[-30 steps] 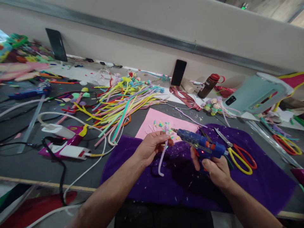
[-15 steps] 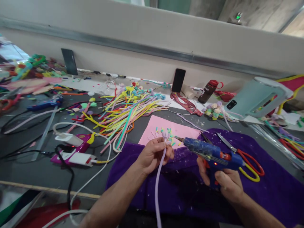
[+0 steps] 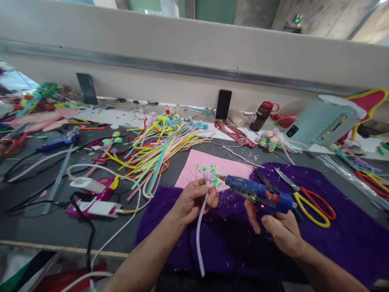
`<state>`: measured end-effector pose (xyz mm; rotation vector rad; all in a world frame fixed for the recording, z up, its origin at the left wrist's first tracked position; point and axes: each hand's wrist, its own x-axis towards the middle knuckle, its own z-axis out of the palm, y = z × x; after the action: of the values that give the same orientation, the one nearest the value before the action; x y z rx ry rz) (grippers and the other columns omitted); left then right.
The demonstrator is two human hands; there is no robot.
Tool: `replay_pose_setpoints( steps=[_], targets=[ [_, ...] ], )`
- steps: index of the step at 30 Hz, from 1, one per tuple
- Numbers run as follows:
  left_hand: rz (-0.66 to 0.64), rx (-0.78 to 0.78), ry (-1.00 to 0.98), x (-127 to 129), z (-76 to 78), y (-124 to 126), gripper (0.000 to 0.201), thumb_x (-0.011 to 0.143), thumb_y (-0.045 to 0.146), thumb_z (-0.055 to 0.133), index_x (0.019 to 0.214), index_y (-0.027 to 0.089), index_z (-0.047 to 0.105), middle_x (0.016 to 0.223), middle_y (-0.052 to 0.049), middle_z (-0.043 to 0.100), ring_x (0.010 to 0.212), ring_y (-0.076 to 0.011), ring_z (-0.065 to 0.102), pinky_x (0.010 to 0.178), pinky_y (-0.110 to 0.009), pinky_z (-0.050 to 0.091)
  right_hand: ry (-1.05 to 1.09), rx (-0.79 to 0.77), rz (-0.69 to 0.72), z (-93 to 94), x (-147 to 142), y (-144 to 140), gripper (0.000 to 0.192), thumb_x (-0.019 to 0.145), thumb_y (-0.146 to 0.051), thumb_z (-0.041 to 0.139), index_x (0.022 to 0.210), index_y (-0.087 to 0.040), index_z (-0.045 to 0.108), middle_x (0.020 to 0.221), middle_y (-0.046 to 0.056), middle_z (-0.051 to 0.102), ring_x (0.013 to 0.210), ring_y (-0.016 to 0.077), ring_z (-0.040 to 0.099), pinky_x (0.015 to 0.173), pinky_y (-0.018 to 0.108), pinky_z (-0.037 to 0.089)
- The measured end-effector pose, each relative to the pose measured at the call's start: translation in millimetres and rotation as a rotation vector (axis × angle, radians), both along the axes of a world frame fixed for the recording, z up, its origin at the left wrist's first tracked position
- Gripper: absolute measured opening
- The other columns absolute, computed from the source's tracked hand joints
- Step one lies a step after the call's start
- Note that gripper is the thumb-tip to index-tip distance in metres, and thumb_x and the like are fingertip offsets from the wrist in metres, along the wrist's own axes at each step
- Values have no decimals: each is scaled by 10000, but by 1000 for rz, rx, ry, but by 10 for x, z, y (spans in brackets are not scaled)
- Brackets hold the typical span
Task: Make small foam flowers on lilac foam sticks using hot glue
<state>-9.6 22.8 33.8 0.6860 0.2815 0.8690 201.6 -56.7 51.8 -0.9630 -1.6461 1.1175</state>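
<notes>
Pinched in the fingers of my left hand (image 3: 194, 198) is a lilac pipe cleaner (image 3: 199, 239), its long end hanging down and small lilac loops bunched at its top. My right hand (image 3: 282, 227) is wrapped round the handle of a blue glue gun (image 3: 258, 190) with a small red light on its side. The gun's nozzle points left, close to the lilac loops; whether it touches them I cannot tell. Behind lies a pink sheet (image 3: 225, 162) strewn with small yellow, green and lilac cut pieces. Scissors (image 3: 313, 202) with red and yellow handles rest right of the gun on purple cloth (image 3: 343, 243).
A pile of coloured pipe cleaners (image 3: 164, 150) lies left of the pink sheet. A power strip (image 3: 97, 198) with white chargers and cables sits at left. Along the back stand a phone (image 3: 223, 104), a dark bottle (image 3: 261, 117) and a pale blue box-like object (image 3: 323, 121).
The glue gun and my right hand have shifted left, bringing the nozzle nearer the lilac loops. My left hand keeps its pinch on the pipe cleaner. The camera view has tilted slightly.
</notes>
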Motion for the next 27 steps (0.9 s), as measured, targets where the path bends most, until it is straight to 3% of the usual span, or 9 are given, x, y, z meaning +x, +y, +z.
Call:
replay_pose_setpoints(
  steps=[13,27],
  targets=[
    [9,7,104,-2,19,-8,191,745,234,582,610,100,561,491,-21,507,482,-118,510,343,-185,251,-63,-31,31,-12,-2,5,281,860,-365,428,719,-148,539,595,14,499,554,122,450,541,262,323],
    [60,-32,110,-7,44,-16,188,664,261,670,637,119,551,465,-9,531,462,-121,520,317,-162,263,-100,-76,55,21,5,-6,288,848,-395,438,800,-136,555,585,18,502,545,135,458,532,271,334]
  ],
)
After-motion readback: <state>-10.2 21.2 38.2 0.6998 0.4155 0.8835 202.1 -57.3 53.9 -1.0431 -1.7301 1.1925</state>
